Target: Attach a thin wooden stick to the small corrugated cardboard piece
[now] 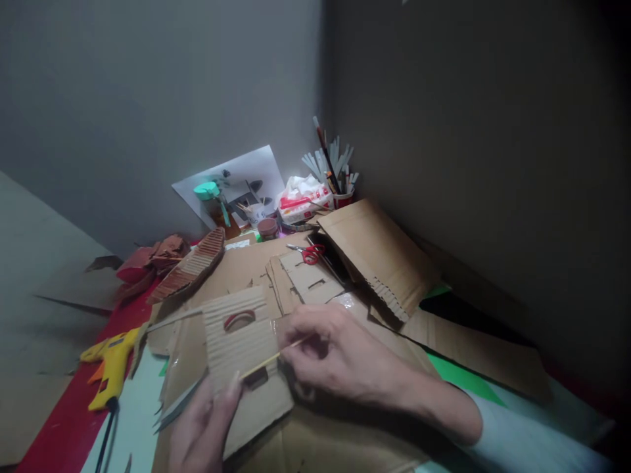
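1. The left hand [204,427] comes up from the bottom edge and grips the lower part of a ribbed cardboard piece [244,338], thumb pressed on its front.
2. That cardboard piece has an arched hole near its top, with red showing through, and is held tilted above the other cardboard on the table [59,427].
3. The right hand [340,358] is closed in a pinch on a thin wooden stick [273,357], which lies slanted across the cardboard piece's lower right part.
4. A yellow glue gun [111,364] lies to the left on a red strip, well apart from both hands.
5. Red-handled scissors [309,253] rest on flat cardboard behind the hands.
6. A cup of brushes [340,194] stands near the wall corner.
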`<action>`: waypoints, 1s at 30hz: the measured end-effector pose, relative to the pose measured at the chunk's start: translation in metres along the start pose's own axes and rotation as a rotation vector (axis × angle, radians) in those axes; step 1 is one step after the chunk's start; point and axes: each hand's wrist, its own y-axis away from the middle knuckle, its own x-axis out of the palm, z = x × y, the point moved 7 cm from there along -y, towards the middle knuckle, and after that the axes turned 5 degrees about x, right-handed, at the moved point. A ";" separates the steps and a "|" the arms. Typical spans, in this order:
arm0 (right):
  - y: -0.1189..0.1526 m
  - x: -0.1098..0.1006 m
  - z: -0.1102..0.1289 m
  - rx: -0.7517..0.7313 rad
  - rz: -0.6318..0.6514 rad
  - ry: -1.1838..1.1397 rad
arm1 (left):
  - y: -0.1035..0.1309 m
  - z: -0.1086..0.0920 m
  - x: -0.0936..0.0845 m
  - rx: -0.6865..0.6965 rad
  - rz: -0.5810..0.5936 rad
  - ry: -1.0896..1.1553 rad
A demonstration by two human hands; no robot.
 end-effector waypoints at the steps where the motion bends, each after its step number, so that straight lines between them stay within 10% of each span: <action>1: 0.000 -0.001 -0.004 0.021 0.005 -0.010 | -0.004 -0.004 0.005 -0.028 0.008 0.008; 6: 0.002 -0.006 -0.008 0.055 0.021 -0.013 | -0.015 -0.016 -0.003 0.003 -0.012 -0.125; 11: 0.008 -0.007 -0.002 -0.029 0.028 0.062 | -0.019 -0.049 -0.023 0.375 -0.156 -0.314; 18: 0.013 0.007 0.009 -0.094 0.159 0.191 | -0.014 -0.078 0.004 0.687 0.121 -0.209; 30: 0.018 0.002 0.026 -0.081 0.221 0.693 | -0.024 -0.068 0.007 0.884 0.190 -0.420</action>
